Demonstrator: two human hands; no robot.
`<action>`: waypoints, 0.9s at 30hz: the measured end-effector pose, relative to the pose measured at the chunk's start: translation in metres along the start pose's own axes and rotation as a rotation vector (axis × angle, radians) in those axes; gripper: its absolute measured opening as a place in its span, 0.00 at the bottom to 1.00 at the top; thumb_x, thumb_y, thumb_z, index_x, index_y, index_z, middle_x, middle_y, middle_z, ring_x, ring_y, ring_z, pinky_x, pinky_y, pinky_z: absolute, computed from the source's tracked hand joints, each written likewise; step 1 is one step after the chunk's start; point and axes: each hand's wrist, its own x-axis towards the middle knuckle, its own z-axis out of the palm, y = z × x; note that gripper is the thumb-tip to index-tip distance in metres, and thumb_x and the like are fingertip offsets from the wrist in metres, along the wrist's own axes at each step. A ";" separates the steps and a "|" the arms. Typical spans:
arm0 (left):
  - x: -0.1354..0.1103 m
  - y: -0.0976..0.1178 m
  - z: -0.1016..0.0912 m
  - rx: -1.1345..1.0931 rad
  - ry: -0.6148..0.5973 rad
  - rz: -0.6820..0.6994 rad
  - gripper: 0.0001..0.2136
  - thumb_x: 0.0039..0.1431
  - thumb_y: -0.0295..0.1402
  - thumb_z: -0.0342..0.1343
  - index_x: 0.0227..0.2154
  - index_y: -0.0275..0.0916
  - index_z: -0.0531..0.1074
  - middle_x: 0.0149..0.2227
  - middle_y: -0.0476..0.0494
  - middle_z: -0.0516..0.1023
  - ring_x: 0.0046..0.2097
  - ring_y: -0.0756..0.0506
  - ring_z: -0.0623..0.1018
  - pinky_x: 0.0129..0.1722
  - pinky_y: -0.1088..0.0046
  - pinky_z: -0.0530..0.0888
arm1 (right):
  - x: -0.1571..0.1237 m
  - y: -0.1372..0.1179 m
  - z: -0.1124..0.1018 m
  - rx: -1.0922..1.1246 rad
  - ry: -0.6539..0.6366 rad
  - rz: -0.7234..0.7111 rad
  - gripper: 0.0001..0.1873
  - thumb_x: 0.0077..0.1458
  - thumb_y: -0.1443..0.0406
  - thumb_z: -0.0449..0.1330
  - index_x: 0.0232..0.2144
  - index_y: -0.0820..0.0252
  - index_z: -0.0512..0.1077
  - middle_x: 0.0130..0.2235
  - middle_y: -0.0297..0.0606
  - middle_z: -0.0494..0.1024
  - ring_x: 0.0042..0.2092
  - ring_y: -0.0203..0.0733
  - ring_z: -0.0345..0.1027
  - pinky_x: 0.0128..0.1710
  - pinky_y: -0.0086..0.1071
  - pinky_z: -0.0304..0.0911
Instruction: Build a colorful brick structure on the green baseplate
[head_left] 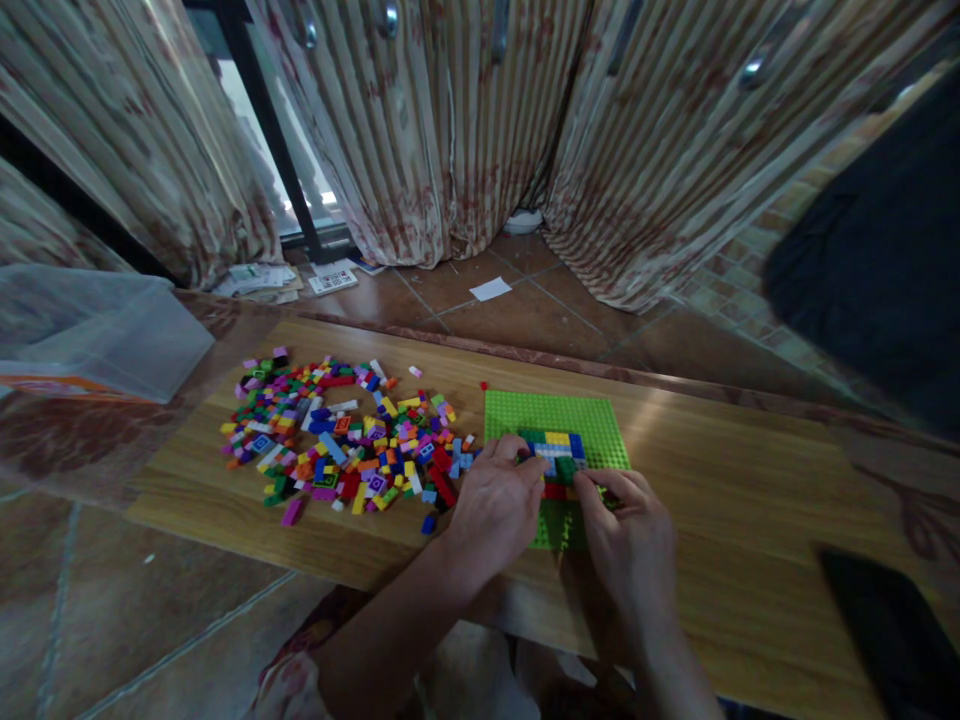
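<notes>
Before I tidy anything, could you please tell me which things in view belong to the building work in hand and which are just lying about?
In use:
- green baseplate
- brick structure on it, at both hands
- loose brick pile, apparently the supply

Apparently lying about:
- white sheet on the floor
- papers by the curtain
- dark flat object, right

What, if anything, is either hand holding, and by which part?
The right hand has fingertips at the right side of a dark green brick, gripping or touching: unclear. The left hand is at the left of the brick build, any hold hidden.
</notes>
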 end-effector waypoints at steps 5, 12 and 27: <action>0.000 0.000 -0.001 -0.018 -0.010 -0.004 0.12 0.62 0.29 0.49 0.44 0.42 0.75 0.45 0.43 0.69 0.45 0.44 0.71 0.48 0.65 0.72 | -0.002 -0.002 0.003 -0.094 0.018 -0.060 0.15 0.56 0.55 0.57 0.29 0.59 0.77 0.35 0.41 0.76 0.37 0.45 0.69 0.39 0.37 0.61; 0.001 0.000 -0.002 -0.037 -0.028 -0.010 0.12 0.62 0.28 0.48 0.43 0.42 0.75 0.46 0.42 0.68 0.46 0.44 0.71 0.50 0.64 0.71 | -0.006 -0.005 0.007 -0.320 0.092 -0.199 0.14 0.55 0.55 0.59 0.32 0.61 0.76 0.36 0.44 0.76 0.39 0.48 0.66 0.41 0.39 0.61; -0.001 0.002 -0.002 0.012 -0.043 0.007 0.14 0.64 0.28 0.46 0.49 0.42 0.71 0.46 0.42 0.67 0.47 0.44 0.70 0.49 0.64 0.71 | -0.006 -0.003 0.007 -0.328 0.104 -0.231 0.16 0.54 0.53 0.61 0.31 0.60 0.77 0.39 0.45 0.76 0.39 0.48 0.66 0.42 0.41 0.61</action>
